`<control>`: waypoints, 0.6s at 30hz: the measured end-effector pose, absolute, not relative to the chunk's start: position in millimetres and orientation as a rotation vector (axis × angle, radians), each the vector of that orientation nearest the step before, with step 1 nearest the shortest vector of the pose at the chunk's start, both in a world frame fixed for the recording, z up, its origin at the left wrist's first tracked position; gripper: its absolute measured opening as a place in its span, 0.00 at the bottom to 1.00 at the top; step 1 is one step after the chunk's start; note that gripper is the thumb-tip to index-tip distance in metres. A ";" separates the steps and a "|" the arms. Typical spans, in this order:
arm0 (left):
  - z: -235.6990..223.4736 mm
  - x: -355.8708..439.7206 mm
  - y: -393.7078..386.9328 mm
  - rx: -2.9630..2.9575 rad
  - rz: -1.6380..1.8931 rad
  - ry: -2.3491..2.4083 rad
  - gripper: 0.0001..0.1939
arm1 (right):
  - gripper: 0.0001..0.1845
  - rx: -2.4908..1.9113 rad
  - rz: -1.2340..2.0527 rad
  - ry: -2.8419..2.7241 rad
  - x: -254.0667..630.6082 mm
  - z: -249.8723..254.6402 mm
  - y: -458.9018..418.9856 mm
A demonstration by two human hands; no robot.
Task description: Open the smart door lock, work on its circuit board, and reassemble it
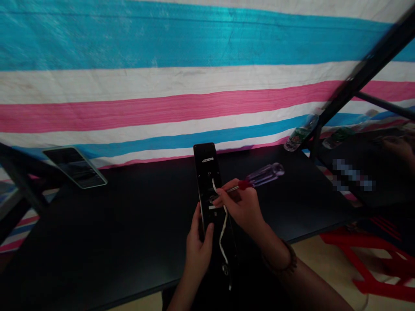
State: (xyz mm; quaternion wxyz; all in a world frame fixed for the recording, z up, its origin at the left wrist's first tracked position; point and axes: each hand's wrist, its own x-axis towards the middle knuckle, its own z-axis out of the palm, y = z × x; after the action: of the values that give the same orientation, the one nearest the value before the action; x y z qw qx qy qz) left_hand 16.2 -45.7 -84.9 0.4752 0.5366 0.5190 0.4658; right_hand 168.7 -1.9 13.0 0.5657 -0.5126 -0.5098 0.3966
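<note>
A long, narrow black device (pixel 205 172) with small white labels and a round fitting lies in front of me, its far end toward the striped sheet. My left hand (pixel 199 248) grips its left edge near the lower part, thumb on top. In my right hand (pixel 241 207) is a screwdriver (pixel 264 175) with a clear purplish handle and a red collar. Its thin shaft points left toward the device; the fingers hide the tip. A white cord (pixel 222 237) runs along the device's face, passing beneath my right fingers, and hangs down toward me.
A phone (pixel 79 166) leans at the back left of the black table (pixel 139 229). Plastic bottles (pixel 300 134) stand by the metal frame at right. Another person's hand (pixel 400 149) is over the neighbouring table, above a red stool (pixel 366 263). The striped sheet (pixel 162 86) hangs behind.
</note>
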 end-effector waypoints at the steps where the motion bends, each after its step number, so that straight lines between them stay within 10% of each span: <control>1: -83.8 16.1 -45.8 1.329 1.130 1.271 0.33 | 0.14 -1.221 0.926 -1.140 169.2 13.6 -2.3; 18: -57.7 14.1 -33.0 1.835 0.996 1.515 0.25 | 0.11 -1.042 0.749 -0.622 201.9 -10.9 -29.7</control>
State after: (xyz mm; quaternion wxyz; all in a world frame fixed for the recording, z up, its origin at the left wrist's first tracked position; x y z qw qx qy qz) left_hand 14.1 -33.0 -57.7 0.2775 0.6834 0.5643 0.3709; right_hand 201.9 -29.7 -10.9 0.7563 -0.4781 -0.2851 0.3437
